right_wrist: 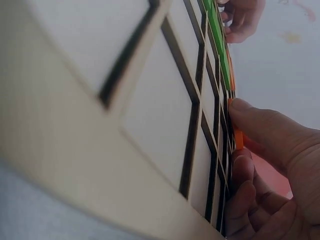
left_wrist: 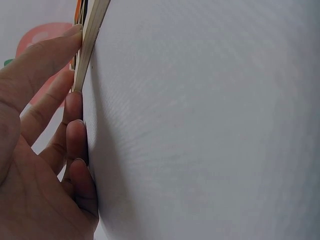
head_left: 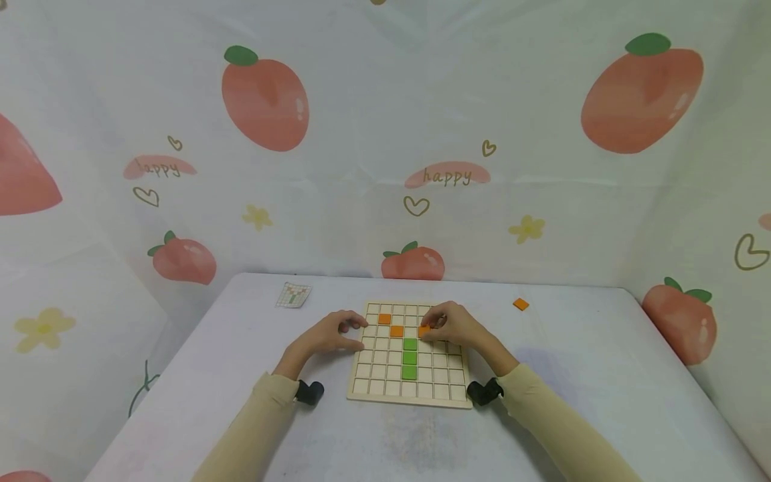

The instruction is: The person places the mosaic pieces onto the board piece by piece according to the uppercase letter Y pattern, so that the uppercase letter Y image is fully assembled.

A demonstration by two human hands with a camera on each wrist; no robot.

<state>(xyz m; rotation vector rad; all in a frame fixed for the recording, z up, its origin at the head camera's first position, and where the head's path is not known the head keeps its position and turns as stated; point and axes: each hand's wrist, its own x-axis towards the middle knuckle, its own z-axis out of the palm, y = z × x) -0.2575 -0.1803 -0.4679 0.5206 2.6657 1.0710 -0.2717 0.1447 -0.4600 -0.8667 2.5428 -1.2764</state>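
A wooden grid board lies flat in front of me. On it sit an orange tile, a second orange tile diagonally below it, and a column of green tiles. My right hand pinches another orange tile between thumb and fingers, over a square up and right of the green column. In the right wrist view that tile is tilted against the grid. My left hand rests its thumb and fingertips along the board's left edge, fingers relaxed.
At the table's back left lies a small printed card with a grid pattern. A loose orange tile lies at the back right. The white table ends at a fruit-printed curtain behind.
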